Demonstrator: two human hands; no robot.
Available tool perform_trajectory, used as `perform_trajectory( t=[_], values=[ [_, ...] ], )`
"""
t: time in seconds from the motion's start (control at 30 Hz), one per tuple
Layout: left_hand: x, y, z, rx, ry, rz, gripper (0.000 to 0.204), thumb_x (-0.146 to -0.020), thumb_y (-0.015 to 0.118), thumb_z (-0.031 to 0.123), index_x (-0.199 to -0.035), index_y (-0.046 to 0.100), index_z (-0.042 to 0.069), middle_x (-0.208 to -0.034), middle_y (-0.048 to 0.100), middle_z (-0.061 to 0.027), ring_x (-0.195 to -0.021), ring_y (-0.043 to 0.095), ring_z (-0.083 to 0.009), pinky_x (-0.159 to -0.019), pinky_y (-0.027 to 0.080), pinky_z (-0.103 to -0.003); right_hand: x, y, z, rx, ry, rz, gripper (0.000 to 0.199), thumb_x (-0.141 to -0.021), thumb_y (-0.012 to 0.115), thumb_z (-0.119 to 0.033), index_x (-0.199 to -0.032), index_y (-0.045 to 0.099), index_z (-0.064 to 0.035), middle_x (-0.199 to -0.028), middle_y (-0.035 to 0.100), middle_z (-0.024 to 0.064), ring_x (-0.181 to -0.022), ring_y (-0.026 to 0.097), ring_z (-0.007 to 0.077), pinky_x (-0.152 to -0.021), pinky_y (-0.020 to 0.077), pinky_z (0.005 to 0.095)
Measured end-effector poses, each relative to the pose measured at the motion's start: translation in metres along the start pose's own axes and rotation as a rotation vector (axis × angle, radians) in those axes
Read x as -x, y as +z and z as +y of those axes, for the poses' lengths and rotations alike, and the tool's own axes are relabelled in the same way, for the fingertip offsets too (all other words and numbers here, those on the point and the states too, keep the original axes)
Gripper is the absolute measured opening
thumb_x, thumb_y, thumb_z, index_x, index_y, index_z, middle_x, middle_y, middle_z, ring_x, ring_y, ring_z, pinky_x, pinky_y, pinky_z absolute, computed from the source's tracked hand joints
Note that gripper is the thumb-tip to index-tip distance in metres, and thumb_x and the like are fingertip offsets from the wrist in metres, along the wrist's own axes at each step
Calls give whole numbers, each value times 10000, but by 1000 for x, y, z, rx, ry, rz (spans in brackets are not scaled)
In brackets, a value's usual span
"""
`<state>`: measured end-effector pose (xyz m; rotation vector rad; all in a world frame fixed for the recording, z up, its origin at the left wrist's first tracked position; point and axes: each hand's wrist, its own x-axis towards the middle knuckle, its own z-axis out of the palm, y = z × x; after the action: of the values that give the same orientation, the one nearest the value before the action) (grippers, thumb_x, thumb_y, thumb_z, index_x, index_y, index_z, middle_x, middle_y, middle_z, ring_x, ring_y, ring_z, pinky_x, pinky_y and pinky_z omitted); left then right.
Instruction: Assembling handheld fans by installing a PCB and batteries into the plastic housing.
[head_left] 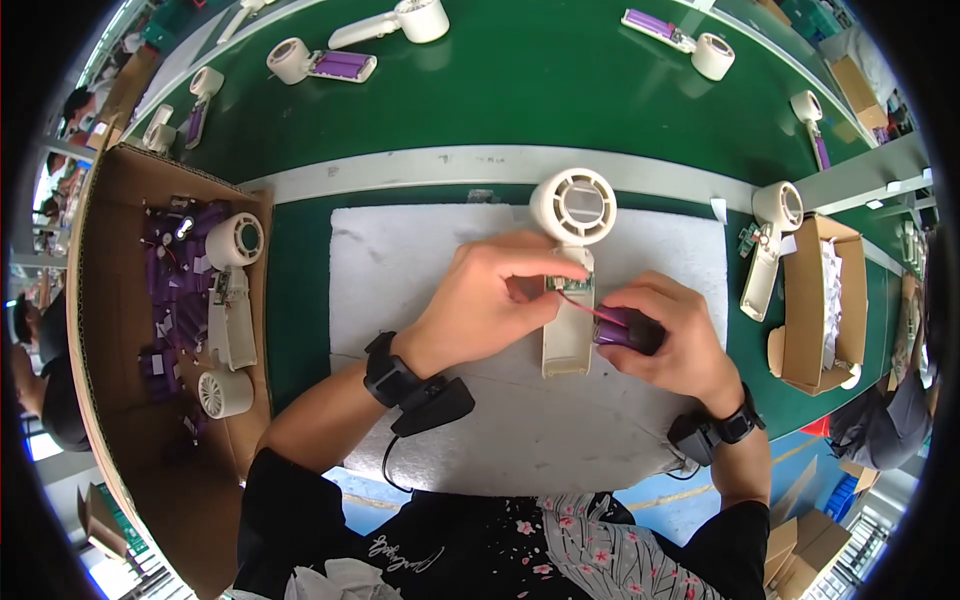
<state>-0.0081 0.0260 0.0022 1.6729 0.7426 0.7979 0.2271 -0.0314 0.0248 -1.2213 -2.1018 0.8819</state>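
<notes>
An opened handheld fan (569,345) lies in front of me, its round cream head pointing away and its hollow handle toward me. A small green circuit board (574,283) sits in the handle just below the head. My left hand (485,295) is closed on the fan at the board, index finger across it and thumb at its left side. My right hand (680,335) grips a purple battery pack (612,328) just right of the handle. A thin red wire (585,303) runs from the board to the battery; its ends are partly hidden by my fingers.
A grey-white mat (400,260) lies under the work. At left stands a cardboard box (250,420) with purple batteries and fan parts. At right are another open fan (765,265) and a smaller carton (800,345). Beyond the metal rail (420,165), several fans rest on a green surface (520,100).
</notes>
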Motion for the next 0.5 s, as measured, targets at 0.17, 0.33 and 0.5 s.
perform_trajectory(
  t=[0.17, 0.33, 0.5],
  values=[
    [2, -3, 1, -48, -15, 18, 340, -764, 640, -90, -1072, 713, 34, -1083, 656, -94, -866, 647, -120, -670, 532, -225, 3, -4, -7, -404, 260, -118, 615, -710, 751, -12, -1277, 514, -48, -916, 633, 102, -793, 661, 227, -752, 526, 309],
    [2, 0, -3, -26, -2, 37, 355, -752, 655, -96, -1080, 708, 29, -1070, 665, -106, -873, 657, -129, -680, 546, -241, -2, -15, -15, -1070, 549, -271, 797, -754, 689, 21, -1448, 305, -53, -1000, 617, 113, -877, 673, 243, -783, 536, 312],
    [3, 2, 1, -110, -3, 52, 364, -722, 708, -83, -1068, 713, 31, -1043, 681, -114, -824, 678, -144, -678, 556, -254, 6, -15, -11, -1195, 474, -407, 926, -699, 671, 122, -1487, 220, -59, -1128, 566, 136, -947, 663, 283, -803, 552, 342]
  ],
)
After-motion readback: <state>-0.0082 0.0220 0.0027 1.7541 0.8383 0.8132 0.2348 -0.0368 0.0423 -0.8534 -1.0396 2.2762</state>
